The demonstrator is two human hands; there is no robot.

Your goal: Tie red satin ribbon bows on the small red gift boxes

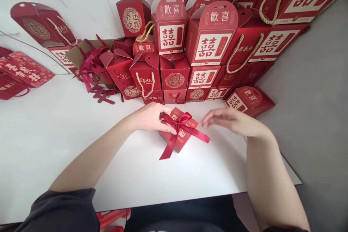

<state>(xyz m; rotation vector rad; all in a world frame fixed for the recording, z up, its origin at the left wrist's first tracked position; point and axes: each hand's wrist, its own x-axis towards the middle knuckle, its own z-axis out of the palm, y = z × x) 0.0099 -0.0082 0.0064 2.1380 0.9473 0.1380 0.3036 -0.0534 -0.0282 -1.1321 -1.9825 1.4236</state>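
Note:
A small red gift box (179,144) with pale lettering sits on the white table in front of me. A dark red satin ribbon (194,132) is tied in a bow on its top, its two tails spreading over the edges. My left hand (152,117) grips the box from its left side, thumb at the bow and fingers partly hidden behind the box. To the right of the box, my right hand (233,120) hovers apart from it, holding nothing, with fingers stretched out towards the box.
Stacked red gift boxes (174,79), several with rope handles, line the back of the white table (130,177). Loose red ribbons (94,61) spill from a cardboard box at the back left. A grey wall (315,98) bounds the right side. Red bags (24,69) lie far left.

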